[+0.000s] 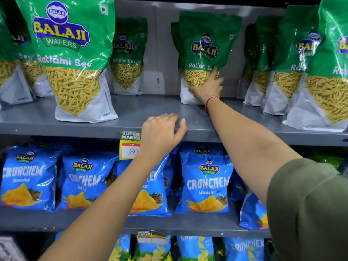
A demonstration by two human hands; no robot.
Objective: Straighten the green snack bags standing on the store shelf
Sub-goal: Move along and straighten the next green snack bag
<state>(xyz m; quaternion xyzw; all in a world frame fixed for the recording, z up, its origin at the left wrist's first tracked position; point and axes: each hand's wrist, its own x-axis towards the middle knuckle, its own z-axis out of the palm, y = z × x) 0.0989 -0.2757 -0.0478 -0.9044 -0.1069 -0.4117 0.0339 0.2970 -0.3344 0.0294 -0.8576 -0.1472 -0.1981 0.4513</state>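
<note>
Above, the grey upper shelf carries about nine green snack bags, each showing yellow sev through a clear window; those at the edges overlap, so the count is uncertain. The right hand lies spread against the centre bag, at the shelf's back. The left hand curls loosely over the shelf lip, empty. Blue bags fill the shelf below.

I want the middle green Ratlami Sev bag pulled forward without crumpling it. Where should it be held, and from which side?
Probably low down, across the filled lower half of the green bag, reaching in from the front where the right hand already rests. The bag stands upright on the shelf; its top looks flat and thin, so it would likely fold.
</note>
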